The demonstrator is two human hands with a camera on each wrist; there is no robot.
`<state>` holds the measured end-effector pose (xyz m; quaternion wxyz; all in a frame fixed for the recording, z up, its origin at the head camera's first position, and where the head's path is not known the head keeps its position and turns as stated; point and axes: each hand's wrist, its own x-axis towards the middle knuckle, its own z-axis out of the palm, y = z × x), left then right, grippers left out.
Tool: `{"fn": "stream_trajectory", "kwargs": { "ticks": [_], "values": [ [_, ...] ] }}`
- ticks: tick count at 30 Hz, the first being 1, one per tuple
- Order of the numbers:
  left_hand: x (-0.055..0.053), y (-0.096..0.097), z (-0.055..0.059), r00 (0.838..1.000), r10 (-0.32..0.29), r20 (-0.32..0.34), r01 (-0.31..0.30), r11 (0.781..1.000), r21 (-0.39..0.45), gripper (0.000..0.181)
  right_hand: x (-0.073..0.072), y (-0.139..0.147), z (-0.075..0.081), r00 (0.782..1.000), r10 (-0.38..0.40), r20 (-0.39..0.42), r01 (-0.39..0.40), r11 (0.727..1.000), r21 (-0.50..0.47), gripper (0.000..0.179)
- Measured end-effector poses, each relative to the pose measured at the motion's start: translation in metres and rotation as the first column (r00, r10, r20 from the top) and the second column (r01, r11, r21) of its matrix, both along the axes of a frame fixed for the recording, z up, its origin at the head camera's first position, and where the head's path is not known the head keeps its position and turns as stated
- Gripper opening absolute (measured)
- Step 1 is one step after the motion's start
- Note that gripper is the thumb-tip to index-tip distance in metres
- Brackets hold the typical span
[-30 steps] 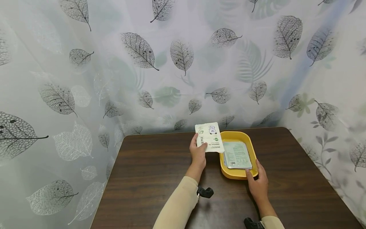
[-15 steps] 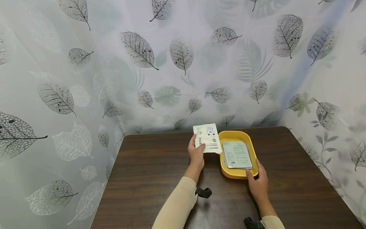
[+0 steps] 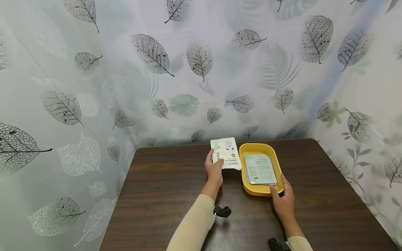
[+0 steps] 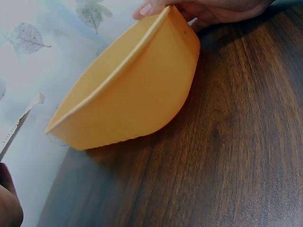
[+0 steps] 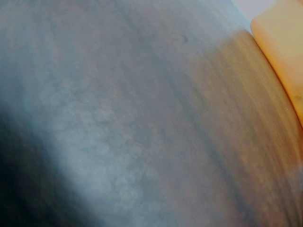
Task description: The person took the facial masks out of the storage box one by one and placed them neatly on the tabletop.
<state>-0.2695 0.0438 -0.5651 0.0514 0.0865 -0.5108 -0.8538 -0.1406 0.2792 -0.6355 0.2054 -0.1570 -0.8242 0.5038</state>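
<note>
Nearest you, below the yellow tub (image 3: 257,190), are your cream sleeves (image 3: 192,225), each with a black wrist device (image 3: 223,211) beside it. Your right hand (image 3: 283,202) grips the tub's near right corner, thumb at the rim and fingers along the outer wall. Inside the tub, pale green packets (image 3: 260,169) lie flat, apparently stacked. To the tub's left, your left hand (image 3: 214,170) pinches a white packet (image 3: 226,151) with a panda print, thumb on top; its near right corner comes right up to the tub's left rim, and you can't tell whether they touch. Around the tub spreads the dark wooden table (image 3: 163,181); beyond it hangs a leaf-patterned curtain (image 3: 220,87).
</note>
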Motion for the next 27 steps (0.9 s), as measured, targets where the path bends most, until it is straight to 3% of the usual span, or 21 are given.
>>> {"fn": "stream_trajectory", "kwargs": {
  "ticks": [13, 27],
  "values": [
    [-0.002, -0.007, -0.013, 0.999, 0.026, 0.040, -0.025, 1.000, -0.018, 0.073, 0.000, 0.000, -0.001, 1.000, 0.000, -0.014, 0.000, 1.000, -0.004, 0.072],
    [0.001, -0.014, -0.019, 0.999, -0.001, 0.048, 0.002, 1.000, -0.027, 0.073, -0.001, -0.001, -0.001, 1.000, -0.004, 0.000, 0.004, 1.000, -0.001, 0.072]
  ]
}}
